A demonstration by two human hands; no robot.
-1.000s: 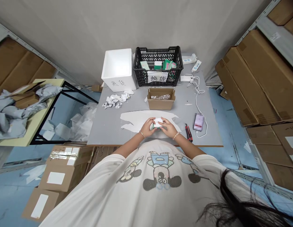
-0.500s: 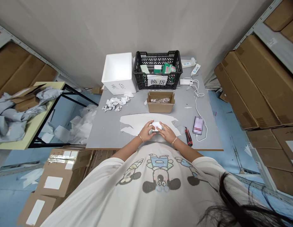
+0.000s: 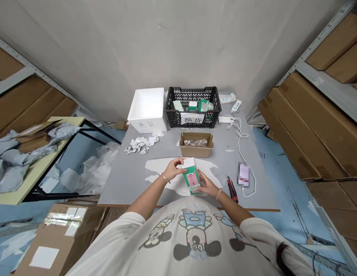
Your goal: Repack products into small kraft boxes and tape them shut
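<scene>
A small green and white box (image 3: pixel 192 179) with a pink picture on its face is held between both hands, tilted, above the torn white sheet (image 3: pixel 155 165) on the table. My left hand (image 3: pixel 175 168) grips its white top end from the left, thumb on the face. Lower on the right side, my right hand (image 3: pixel 207 184) is closed around the box's edge. Just beyond stands an open brown carton (image 3: pixel 195 152) with bubble wrap (image 3: pixel 195 143) inside. A red and black utility knife (image 3: pixel 232 189) lies to the right of my right hand.
At the back of the grey table (image 3: pixel 118 172) stand a white foam box (image 3: pixel 148 124) and a black crate (image 3: pixel 192 92) with several small boxes. Crumpled paper (image 3: pixel 141 143) lies left. A phone (image 3: pixel 243 175) on a white cable (image 3: pixel 238 134) lies right. Stacked cartons (image 3: pixel 63 234) flank the table.
The small box has been turned, so its green and pink face now shows instead of its white end. Both hands have shifted their grip. The camera view has tipped upward.
</scene>
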